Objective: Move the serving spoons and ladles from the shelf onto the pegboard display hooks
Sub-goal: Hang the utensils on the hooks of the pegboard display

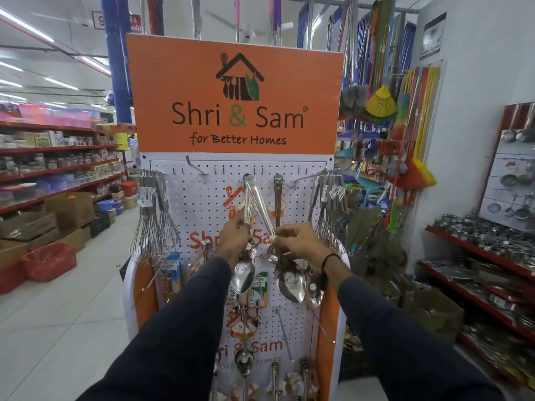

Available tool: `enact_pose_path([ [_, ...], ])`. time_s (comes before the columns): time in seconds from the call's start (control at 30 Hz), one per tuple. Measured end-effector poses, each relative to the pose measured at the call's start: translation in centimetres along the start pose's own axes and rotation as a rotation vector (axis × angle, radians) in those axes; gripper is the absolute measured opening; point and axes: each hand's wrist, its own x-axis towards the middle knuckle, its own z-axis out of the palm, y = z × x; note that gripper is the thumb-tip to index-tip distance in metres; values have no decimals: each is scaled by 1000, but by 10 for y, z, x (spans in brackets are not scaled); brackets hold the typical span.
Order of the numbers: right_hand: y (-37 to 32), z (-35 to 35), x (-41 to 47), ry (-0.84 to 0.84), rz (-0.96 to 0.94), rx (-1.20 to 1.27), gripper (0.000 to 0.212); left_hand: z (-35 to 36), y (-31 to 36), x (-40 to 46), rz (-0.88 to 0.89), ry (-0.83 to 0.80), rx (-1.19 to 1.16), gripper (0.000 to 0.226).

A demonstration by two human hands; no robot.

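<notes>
A white pegboard [208,204] stands in front of me under an orange sign. My left hand [236,235] grips the handle of a steel serving spoon [242,277] whose top end sits at a hook [248,178] near the board's upper middle. My right hand [298,241] grips a second serving spoon [291,280], its handle slanting up toward the same hook. Another steel utensil [278,198] hangs from the neighbouring hook on the right. More spoons and ladles [244,363] hang lower on the board.
Bunches of whisks hang at the board's left [157,215] and right [328,209] edges. Shelves of steelware [486,244] run along the right. Brooms [379,102] hang behind. A red basket [49,260] and cardboard boxes [69,206] sit on the floor at left.
</notes>
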Motion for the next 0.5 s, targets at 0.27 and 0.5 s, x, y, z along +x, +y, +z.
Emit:
enact_pose_path([
  [0.27,3,8,29,-14,-10,149,20,4,-14,41,32,23,73,34],
  [0.5,36,5,57,-61,52,154,26,7,-31,87,73,35,95,37],
])
